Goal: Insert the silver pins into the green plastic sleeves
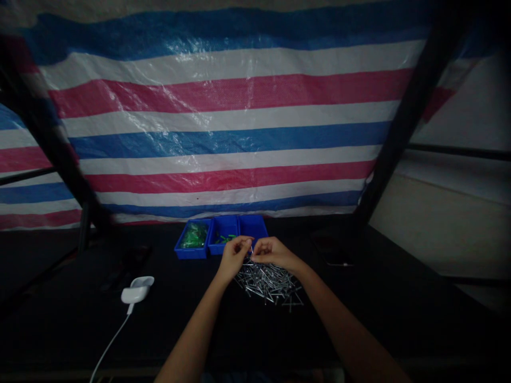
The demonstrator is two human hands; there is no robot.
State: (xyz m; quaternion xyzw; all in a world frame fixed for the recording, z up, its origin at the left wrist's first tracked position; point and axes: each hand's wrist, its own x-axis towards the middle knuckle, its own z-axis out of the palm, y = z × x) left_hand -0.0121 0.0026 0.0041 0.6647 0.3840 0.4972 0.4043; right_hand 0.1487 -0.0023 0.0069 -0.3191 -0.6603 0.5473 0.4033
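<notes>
Both hands meet over a heap of thin metal pins (268, 282) on the black table; the pins look like nails or rivets, too small to tell which. My left hand (233, 256) is closed, thumb and fingertips pinched at the upper end of one thin metal pin (252, 249). From the other side my right hand (275, 252) pinches near that pin's lower end. Just behind the hands stands a blue bin (217, 248) with a few small green pieces (225, 238) in it. The fingers partly hide the pin and the bin's near corner.
A second blue bin (190, 254) holds a clear bag of green pieces (194, 235); a third blue bin (255, 225) adjoins on the right. A white charger-like case (138, 290) with a cable lies left. A dark phone-like slab (332, 251) lies right. Striped sheeting (231, 143) hangs behind.
</notes>
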